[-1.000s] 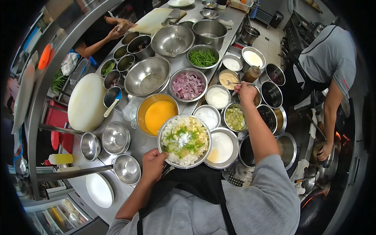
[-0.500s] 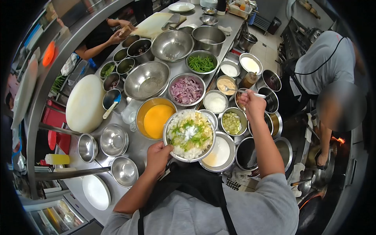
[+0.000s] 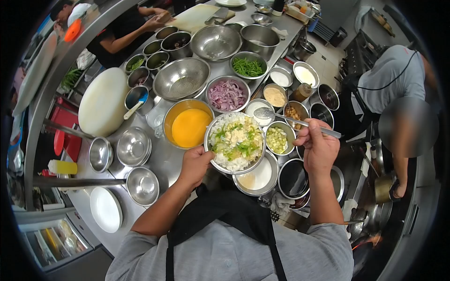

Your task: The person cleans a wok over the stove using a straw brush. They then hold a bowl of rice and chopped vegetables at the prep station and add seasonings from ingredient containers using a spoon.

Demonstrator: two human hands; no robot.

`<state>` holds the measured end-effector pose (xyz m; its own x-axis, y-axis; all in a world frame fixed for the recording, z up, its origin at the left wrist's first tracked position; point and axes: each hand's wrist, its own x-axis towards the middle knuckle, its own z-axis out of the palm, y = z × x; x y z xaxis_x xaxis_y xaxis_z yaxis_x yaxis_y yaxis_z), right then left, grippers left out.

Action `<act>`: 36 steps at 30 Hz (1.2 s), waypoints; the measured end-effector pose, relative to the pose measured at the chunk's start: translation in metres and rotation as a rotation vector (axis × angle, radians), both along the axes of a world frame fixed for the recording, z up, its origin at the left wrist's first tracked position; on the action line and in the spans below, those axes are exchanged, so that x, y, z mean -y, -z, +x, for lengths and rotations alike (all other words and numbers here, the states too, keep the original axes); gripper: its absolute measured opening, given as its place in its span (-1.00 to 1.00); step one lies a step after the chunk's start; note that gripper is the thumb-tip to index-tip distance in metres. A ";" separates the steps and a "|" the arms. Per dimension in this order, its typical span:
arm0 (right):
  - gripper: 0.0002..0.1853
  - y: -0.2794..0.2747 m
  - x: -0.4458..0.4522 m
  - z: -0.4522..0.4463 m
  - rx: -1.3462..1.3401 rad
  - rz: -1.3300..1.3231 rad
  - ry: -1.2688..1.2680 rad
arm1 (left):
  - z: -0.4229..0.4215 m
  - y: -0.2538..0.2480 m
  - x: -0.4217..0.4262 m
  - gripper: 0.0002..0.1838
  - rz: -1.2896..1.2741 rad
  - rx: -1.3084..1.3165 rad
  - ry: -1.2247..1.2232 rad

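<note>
My left hand (image 3: pixel 194 165) grips the rim of a metal bowl (image 3: pixel 257 165), its thumb over the edge. Inside lie white rice (image 3: pixel 233 162), chopped green pieces and a pale tan powder on top. My right hand (image 3: pixel 320 146) is closed round the handle of a metal spoon (image 3: pixel 300 122). The spoon's head hangs just right of the rice bowl, over a container of white powder (image 3: pixel 255 108). Near it stand a bowl of tan powder (image 3: pixel 274 96), a container of brown pieces (image 3: pixel 296 113) and one of diced green vegetable (image 3: pixel 277 139).
Left of the rice stands a pot of orange-yellow liquid (image 3: pixel 190 127); beyond are sliced red onions (image 3: pixel 228 95) and green beans (image 3: pixel 248 67). Stacked metal bowls (image 3: pixel 133 146) and a white plate (image 3: pixel 106 210) sit left. A co-worker (image 3: pixel 396 75) works at the stove on the right; another person's hands (image 3: pixel 158 18) are at the far left.
The spoon has come from the tan powder bowl back toward me, beside the rice bowl. Tan powder now lies on the rice where a white heap showed. The rice bowl has shifted slightly right.
</note>
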<state>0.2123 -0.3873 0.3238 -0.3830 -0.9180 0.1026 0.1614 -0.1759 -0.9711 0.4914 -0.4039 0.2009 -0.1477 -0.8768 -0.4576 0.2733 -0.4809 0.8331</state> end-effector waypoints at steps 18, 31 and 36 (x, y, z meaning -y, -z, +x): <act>-0.83 0.128 0.043 0.017 -1.143 -0.056 -0.289 | 0.116 -0.016 -0.205 -0.94 0.056 0.063 -0.685; -0.37 0.106 -0.083 0.030 -1.178 0.103 -0.129 | 0.255 0.062 -0.385 -0.90 0.121 0.092 -0.998; -0.44 0.129 -0.214 0.038 -1.254 0.325 -0.463 | 0.274 0.070 -0.376 -0.93 0.112 0.062 -1.048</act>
